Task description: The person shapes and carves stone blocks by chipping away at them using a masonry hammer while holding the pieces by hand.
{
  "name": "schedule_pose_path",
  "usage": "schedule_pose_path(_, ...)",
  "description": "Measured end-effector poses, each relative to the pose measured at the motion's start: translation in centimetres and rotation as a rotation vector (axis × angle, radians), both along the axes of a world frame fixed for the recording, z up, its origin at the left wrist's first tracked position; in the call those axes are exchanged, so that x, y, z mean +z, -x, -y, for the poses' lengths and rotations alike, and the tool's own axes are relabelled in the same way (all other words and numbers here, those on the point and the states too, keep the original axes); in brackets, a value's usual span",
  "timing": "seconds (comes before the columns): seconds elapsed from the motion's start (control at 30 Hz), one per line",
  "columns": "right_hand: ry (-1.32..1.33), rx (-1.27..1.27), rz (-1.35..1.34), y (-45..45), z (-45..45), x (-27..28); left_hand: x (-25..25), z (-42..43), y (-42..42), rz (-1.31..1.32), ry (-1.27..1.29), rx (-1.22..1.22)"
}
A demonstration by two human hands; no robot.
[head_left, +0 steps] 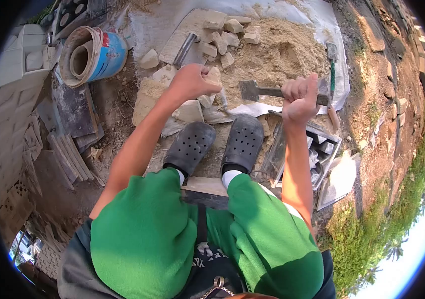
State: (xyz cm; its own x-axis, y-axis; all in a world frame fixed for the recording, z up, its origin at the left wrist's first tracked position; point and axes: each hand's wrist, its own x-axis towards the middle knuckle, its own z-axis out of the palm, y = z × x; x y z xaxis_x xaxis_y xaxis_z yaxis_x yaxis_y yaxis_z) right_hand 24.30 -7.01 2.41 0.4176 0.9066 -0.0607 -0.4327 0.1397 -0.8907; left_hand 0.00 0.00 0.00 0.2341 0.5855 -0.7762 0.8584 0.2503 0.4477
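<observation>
My left hand (192, 82) is closed around a small pale stone piece (214, 76), pinched over the other stones. In my right hand (300, 98) is a hammer-like metal tool (267, 91). Its wide, flat blade points left toward the stone, with a gap between them. My fist hides part of the tool. Below my left hand are larger pale stone blocks (189, 111). A thick metal bar (186, 49) stands beside a flat pale slab (176, 37), just beyond my left hand.
Several broken stones (216, 21) and a sand pile (287, 47) lie on a white sheet (342, 74). A blue-and-white bucket (108, 56) is at left. A crate (329, 142) sits right of my dark clogs (242, 142). A green-handled tool (332, 74) lies at right.
</observation>
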Motion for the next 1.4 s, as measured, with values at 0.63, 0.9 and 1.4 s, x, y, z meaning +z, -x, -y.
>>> schedule_pose_path(0.63,-0.237,0.045,0.244,0.2,0.4,15.4,-8.2,4.3,-6.7,0.158,-0.536,-0.221)
schedule_pose_path(0.9,-0.19,0.081,0.268,-0.9,1.8,11.6,-8.6,4.4,-6.1,0.201,-0.615,-0.361)
schedule_pose_path(1.4,0.025,0.013,0.266,5.1,-2.3,3.5,-11.3,5.5,-4.0,0.448,-0.727,-0.134)
